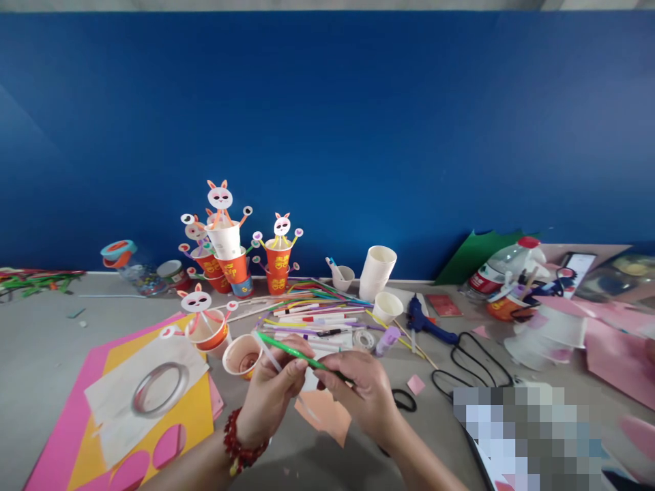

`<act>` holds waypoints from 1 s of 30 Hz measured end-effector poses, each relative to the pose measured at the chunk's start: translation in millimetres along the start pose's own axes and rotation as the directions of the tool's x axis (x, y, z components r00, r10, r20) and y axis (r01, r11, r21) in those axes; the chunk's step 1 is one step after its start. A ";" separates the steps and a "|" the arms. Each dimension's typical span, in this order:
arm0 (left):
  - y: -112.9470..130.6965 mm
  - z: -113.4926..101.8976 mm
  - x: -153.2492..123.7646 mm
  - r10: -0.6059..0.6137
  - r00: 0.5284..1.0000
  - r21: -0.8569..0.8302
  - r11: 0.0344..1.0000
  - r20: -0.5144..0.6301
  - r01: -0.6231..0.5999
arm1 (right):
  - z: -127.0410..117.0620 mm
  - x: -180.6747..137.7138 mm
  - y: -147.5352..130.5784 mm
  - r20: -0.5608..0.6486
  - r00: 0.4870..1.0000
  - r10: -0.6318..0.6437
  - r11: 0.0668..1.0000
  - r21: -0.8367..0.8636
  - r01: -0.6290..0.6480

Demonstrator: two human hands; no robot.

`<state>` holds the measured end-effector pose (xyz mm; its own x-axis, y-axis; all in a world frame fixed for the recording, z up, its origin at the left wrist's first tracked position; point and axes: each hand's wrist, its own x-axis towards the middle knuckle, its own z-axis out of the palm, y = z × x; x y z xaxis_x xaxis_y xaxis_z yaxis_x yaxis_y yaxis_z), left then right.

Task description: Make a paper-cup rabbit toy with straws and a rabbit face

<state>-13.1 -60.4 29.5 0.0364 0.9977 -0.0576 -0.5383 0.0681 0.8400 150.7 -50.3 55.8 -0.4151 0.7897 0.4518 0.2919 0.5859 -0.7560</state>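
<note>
The green rod (291,350) is slanting between the left hand (273,385), pinching it with a pale strip (268,352), and the right hand (361,382), pinching its four-o'clock end; steady pinches are likely giving best control; peach paper (333,421) is lying at six o'clock, a cup (231,352) at nine.

White strip (269,353) partly hidden by left hand (270,392), device (481,453) mostly pixelated

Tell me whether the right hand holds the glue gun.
No, the glue gun lies on the table, apart from the right hand.
</note>
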 end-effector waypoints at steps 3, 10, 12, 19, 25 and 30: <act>-1.4 1.3 -0.1 0.016 1.000 -0.001 1.000 -0.013 -0.016 | 1.9 -2.4 -0.2 -0.025 0.999 -0.025 1.000 -0.014 0.024; -0.7 0.4 1.8 -0.024 0.999 0.000 1.000 -0.035 0.024 | 4.0 -1.5 4.5 -0.047 0.999 -0.013 0.998 -0.062 0.010; -1.1 -0.6 1.8 -0.022 0.999 0.003 1.000 -0.046 0.022 | 3.4 -1.7 4.6 -0.057 0.998 0.002 0.997 -0.077 -0.007; -2.0 3.4 1.0 -0.032 0.999 -0.042 0.999 -0.033 0.030 | 4.6 -5.7 3.8 -0.081 0.994 -0.073 0.996 -0.050 0.070; 1.0 3.8 1.3 -0.042 0.996 -0.028 0.999 -0.076 0.040 | 5.1 -3.8 7.3 -0.032 0.999 0.007 0.998 -0.064 -0.009; -4.4 0.1 -1.0 0.012 1.000 0.083 0.996 -0.017 -0.011 | 5.4 -3.7 6.3 -0.041 0.999 -0.007 0.999 -0.044 0.005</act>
<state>-10.7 -61.7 26.0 0.0154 0.9983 -0.0563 -0.4669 0.0570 0.8825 149.4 -50.5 46.8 -0.3817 0.7923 0.4759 0.3277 0.5975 -0.7319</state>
